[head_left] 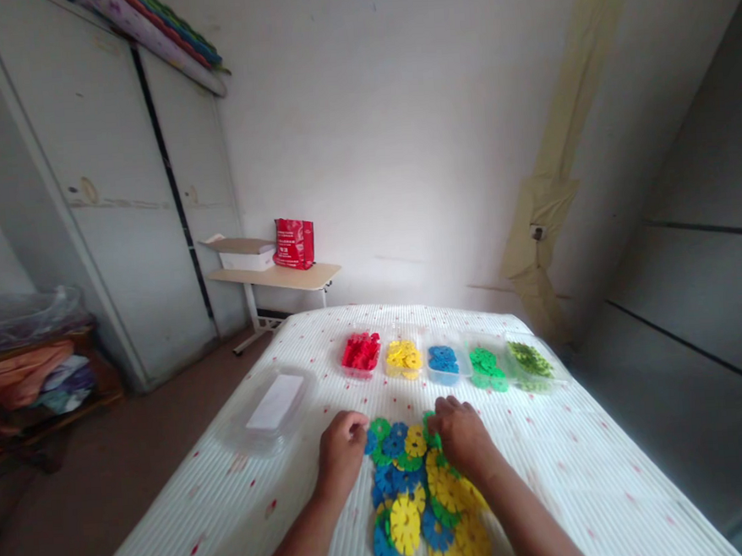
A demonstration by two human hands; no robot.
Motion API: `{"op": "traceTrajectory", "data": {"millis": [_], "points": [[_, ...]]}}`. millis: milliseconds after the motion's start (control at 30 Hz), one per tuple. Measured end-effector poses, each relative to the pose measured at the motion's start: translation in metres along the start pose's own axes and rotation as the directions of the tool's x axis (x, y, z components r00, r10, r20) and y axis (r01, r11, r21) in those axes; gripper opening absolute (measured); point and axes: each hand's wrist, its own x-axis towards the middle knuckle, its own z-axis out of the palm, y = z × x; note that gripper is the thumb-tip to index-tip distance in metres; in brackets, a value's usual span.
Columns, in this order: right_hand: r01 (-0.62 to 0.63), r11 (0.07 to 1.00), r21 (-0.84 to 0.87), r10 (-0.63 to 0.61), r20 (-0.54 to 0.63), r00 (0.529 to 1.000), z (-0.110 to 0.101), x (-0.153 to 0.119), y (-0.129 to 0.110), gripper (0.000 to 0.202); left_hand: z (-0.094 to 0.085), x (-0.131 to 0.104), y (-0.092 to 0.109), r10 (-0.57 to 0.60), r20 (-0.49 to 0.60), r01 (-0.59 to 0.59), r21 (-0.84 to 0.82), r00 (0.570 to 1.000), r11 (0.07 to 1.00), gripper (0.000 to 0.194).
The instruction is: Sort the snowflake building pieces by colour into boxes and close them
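At twelve o'clock, five tubs (447,379) are holding pieces; at six, mixed discs (405,525) are remaining outside. Left hand (341,451), at ten, and right hand (463,432), at one, are curling narrowly; grip, I cannot tell.

Containers (448,366) stand in a row across the far part of the table (234,499). Notched discs (405,523) lie loose on the near middle of the table, before the row. A lidded stack (272,410) sits left of the discs, also on the table. Beyond, at far left, a side desk (307,276) carries a box (246,254), with a bag (294,243) right of it.
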Motion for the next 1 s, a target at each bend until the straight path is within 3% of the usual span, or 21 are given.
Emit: {"op": "traceTrajectory", "data": {"millis": [100,200,267,333,500,633,833,1000], "points": [[-0.033,0.972,0.235,0.060,-0.109,0.992,0.004,0.002,0.003,0.041,0.000,0.000,0.000,-0.008,0.002,0.008,-0.002,1.000,1.000,0.018],[-0.025,0.799,0.601,0.140,-0.145,0.980,0.007,0.011,-0.008,0.050,0.000,0.000,0.002,-0.018,0.000,0.018,-0.003,1.000,1.000,0.019],[-0.049,0.697,0.715,0.178,-0.106,0.978,0.007,0.018,-0.020,0.045,-0.001,0.000,0.002,-0.024,0.000,0.024,-0.002,1.000,1.000,0.018],[-0.099,0.710,0.697,0.192,-0.056,0.980,0.006,0.023,-0.033,0.040,-0.002,0.000,0.002,-0.028,0.002,0.028,-0.003,1.000,1.000,0.018],[-0.187,0.924,0.333,0.156,0.117,0.981,0.006,0.025,-0.056,0.029,-0.001,0.001,0.002,-0.035,0.007,0.036,-0.007,0.999,0.999,0.019],[-0.168,0.963,0.209,0.138,0.150,0.979,0.008,0.025,-0.061,0.031,0.000,0.001,0.001,-0.038,0.003,0.038,-0.012,0.999,0.999,0.018],[-0.158,0.962,0.222,0.136,0.111,0.984,0.005,0.024,-0.064,0.033,0.001,0.001,-0.002,-0.027,0.002,0.027,-0.014,1.000,1.000,0.020],[-0.125,0.881,0.456,0.075,0.127,0.989,-0.006,0.025,-0.041,0.019,0.001,0.001,-0.003,-0.018,-0.003,0.018,-0.013,1.000,1.000,0.018]]}}
